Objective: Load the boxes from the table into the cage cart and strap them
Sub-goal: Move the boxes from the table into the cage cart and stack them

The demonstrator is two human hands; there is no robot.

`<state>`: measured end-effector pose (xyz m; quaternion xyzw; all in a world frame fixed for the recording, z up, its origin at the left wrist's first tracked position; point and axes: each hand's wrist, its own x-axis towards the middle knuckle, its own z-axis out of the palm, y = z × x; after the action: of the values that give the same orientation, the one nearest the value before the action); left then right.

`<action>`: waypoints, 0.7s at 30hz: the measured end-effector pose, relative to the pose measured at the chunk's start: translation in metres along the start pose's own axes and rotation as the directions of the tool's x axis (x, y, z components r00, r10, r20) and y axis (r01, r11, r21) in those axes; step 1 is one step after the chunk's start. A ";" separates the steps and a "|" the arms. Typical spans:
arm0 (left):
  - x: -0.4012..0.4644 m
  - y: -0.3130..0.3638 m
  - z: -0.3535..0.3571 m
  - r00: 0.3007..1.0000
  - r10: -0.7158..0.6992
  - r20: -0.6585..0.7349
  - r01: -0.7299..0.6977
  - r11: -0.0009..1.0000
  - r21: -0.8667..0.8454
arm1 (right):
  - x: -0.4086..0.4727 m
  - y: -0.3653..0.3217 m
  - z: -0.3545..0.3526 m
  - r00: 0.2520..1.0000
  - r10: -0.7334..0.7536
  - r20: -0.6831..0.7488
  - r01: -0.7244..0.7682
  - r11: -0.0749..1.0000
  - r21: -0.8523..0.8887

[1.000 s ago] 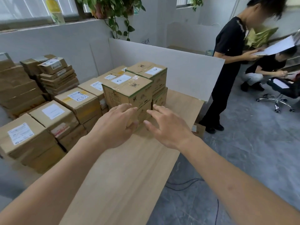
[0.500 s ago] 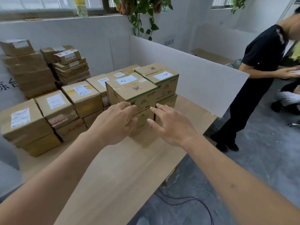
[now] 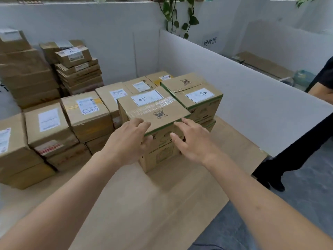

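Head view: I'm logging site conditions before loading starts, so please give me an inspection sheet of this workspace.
Surface: wooden table, bare at the near end.
Job's things: green-edged box at the front, a matching box behind it; labelled boxes in rows to the left. Cage cart and strap: nothing seen.
Clutter: flat cartons stacked by the wall.
Hands: left hand and right hand reach the front box's near top edge, fingers straight.
Cables: nothing seen.
Surroundings: white partition, hanging plant, bystander in black.
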<state>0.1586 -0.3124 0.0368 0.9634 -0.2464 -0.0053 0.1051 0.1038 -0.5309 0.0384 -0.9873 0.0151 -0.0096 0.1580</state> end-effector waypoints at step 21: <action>0.048 0.013 0.056 0.800 -0.599 0.047 0.566 0.725 -0.392 | 0.104 0.076 0.044 0.998 0.024 0.053 -0.041 0.941 0.335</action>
<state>0.1912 -0.3576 -0.0137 0.9507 0.0791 -0.0467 0.2961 0.2071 -0.5930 -0.0257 -0.9454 0.0257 0.0143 0.3246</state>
